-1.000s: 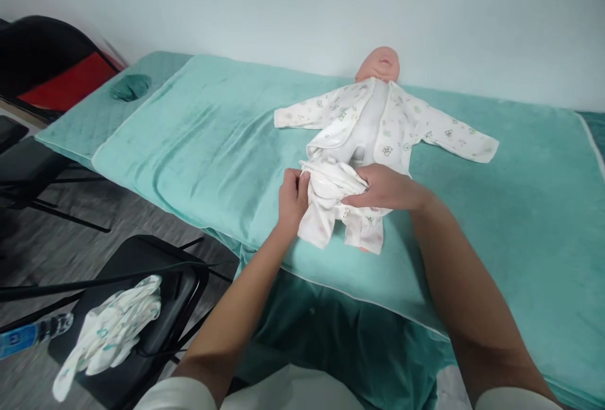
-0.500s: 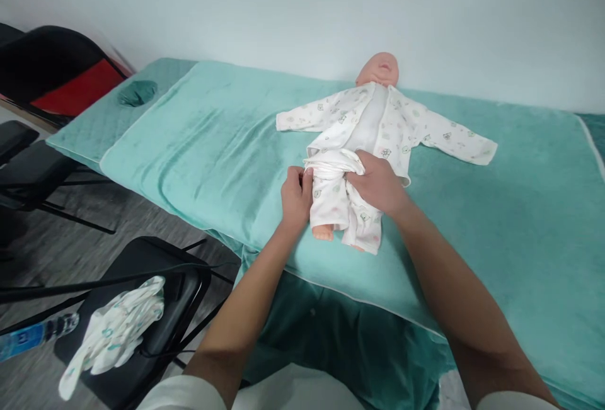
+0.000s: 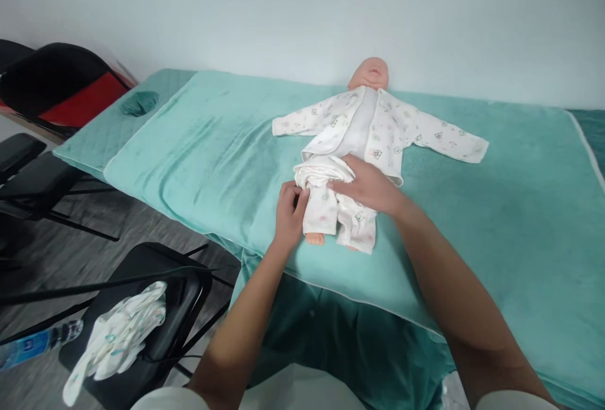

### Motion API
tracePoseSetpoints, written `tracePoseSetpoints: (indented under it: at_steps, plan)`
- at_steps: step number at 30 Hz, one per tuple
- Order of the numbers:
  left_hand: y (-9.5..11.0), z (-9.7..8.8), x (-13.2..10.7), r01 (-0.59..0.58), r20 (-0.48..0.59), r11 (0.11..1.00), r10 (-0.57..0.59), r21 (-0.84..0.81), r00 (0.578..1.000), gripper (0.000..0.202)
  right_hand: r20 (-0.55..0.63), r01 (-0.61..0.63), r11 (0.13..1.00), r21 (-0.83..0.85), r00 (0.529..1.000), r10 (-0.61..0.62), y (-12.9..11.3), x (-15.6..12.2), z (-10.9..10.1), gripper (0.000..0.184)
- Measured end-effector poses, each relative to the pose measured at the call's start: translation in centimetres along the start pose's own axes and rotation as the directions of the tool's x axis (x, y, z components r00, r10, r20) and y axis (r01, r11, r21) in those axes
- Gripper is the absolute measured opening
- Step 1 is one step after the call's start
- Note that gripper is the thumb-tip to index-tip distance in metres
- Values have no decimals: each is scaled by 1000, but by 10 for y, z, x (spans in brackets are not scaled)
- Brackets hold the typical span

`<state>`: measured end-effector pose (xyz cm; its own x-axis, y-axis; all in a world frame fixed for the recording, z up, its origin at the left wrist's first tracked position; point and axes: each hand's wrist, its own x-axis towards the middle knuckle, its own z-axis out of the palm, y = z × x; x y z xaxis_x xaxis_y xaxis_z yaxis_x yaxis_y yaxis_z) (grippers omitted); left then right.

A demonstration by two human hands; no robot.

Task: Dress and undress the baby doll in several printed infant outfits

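A baby doll [image 3: 368,74] lies on its back on a green-covered massage table, its head toward the wall. It wears a white printed jacket [image 3: 394,136], open at the front over a pale torso, with both sleeves spread out. White printed baby pants [image 3: 321,211] are on its legs, bunched in folds at the waist; toes show below one cuff. My left hand [image 3: 289,211] pinches the pants' edge at the left side. Across the bunched waist, my right hand [image 3: 368,184] grips the cloth, thumb on top; some of its fingers are hidden behind the folds.
The massage table's green cover [image 3: 212,145] reaches to the white wall, with a face hole [image 3: 139,103] at the left end. A black chair [image 3: 155,328] at lower left holds crumpled printed cloth [image 3: 123,331]. Beside it is a water bottle [image 3: 40,342]. More black chairs [image 3: 42,174] stand farther left.
My right thumb has shifted left over the bunched waist of the pants. My left hand has moved slightly down along their side. The whole view has shifted a little.
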<state>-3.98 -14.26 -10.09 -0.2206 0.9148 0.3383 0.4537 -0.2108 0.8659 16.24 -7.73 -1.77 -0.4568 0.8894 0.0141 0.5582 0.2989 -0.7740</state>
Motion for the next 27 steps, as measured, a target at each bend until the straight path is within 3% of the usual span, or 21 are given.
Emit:
tracePoseSetpoints:
  at_steps: [3,6,11,15,16,18,20,22,24,27]
  plan:
    - [-1,-2,-4,-30,12,999,29,24,999,33,159,53,999,7,986,-53,-5,-3,-5,46]
    - [-3,1,2,-65,-27,996,67,60,997,32,177,59,997,-39,983,-52,-7,-4,-4,36]
    - [-6,9,24,-72,-128,997,74,23,989,31,38,25,1000,-3,999,-25,-3,-2,0,25]
    - [-7,13,43,62,-165,980,-94,-188,982,28,40,89,975,202,994,-99,1,-6,-9,29]
    - [-7,13,51,85,-175,970,-127,-229,976,26,1,108,960,258,994,-112,3,-8,-12,28]
    - [-7,13,68,71,-171,963,-119,-262,978,22,-210,149,948,280,974,-91,9,-13,-18,24]
    - [-5,14,87,-16,-118,971,-12,-239,993,17,-467,150,980,130,881,-73,19,-16,-21,20]
    - [1,14,102,-154,-4,974,156,-164,988,18,-569,81,994,-78,815,-111,30,-16,-20,25]
    - [10,16,112,-288,162,955,296,-72,941,30,-543,4,970,-242,828,-139,38,-13,-15,32]
    - [27,19,116,-384,335,920,337,84,880,45,-531,-83,918,-389,834,-150,39,-8,-5,24]
